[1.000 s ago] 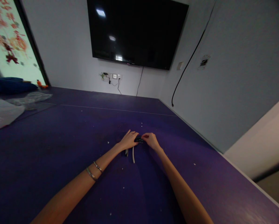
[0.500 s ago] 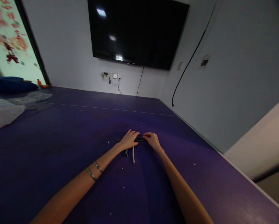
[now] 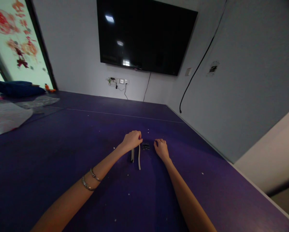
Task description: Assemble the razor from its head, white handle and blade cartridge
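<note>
My left hand (image 3: 133,140) is closed, fingers curled down at the upper end of a pale cord-like strip (image 3: 139,159). Whether the fingertips grip the strip or something else is hidden. Just left of the strip, partly under my wrist, lies a thin light-and-dark piece (image 3: 132,156). Between my hands rests a small group of black pieces (image 3: 146,146), untouched by either hand. My right hand (image 3: 161,149) is curled on the surface to the right of the black pieces; anything inside its fingers is too small or hidden to see.
The purple surface (image 3: 86,154) has small white specks. Clear plastic sheeting (image 3: 9,117) and dark blue cloth (image 3: 16,88) lie at the left. A black cable (image 3: 195,72) hangs along the right wall. A television (image 3: 144,35) hangs above sockets (image 3: 121,81).
Both hands have drawn away from the black pieces, exposing them. My left hand has shifted slightly up and curled its fingers; my right has moved a little right. The view has tilted slightly.
</note>
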`<state>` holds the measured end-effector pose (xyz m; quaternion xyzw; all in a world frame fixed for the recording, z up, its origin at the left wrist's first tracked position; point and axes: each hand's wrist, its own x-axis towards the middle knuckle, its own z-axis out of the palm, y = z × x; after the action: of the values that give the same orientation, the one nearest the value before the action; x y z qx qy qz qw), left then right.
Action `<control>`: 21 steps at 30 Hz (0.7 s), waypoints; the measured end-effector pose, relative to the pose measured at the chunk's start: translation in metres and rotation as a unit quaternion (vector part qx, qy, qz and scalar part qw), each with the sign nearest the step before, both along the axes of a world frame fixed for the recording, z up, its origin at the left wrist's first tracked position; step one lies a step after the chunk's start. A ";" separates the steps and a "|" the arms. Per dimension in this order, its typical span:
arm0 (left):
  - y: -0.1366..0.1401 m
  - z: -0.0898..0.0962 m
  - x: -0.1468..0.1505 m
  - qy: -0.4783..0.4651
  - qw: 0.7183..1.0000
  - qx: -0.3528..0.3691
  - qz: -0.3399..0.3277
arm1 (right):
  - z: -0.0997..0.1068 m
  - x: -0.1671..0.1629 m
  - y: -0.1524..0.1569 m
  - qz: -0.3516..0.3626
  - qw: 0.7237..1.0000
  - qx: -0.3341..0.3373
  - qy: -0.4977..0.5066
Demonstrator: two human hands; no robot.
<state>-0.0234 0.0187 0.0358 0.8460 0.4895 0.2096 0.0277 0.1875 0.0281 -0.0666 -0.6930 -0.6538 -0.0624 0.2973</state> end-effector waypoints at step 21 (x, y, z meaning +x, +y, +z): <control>-0.034 -0.048 -0.020 0.135 0.973 -0.170 0.080 | 0.002 -0.006 -0.003 -0.020 0.999 -0.039 -0.018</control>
<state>-0.0433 -0.0155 -0.0126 0.8077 0.5830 0.0082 0.0882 0.1814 0.0254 -0.0641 -0.7156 -0.6472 -0.0555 0.2568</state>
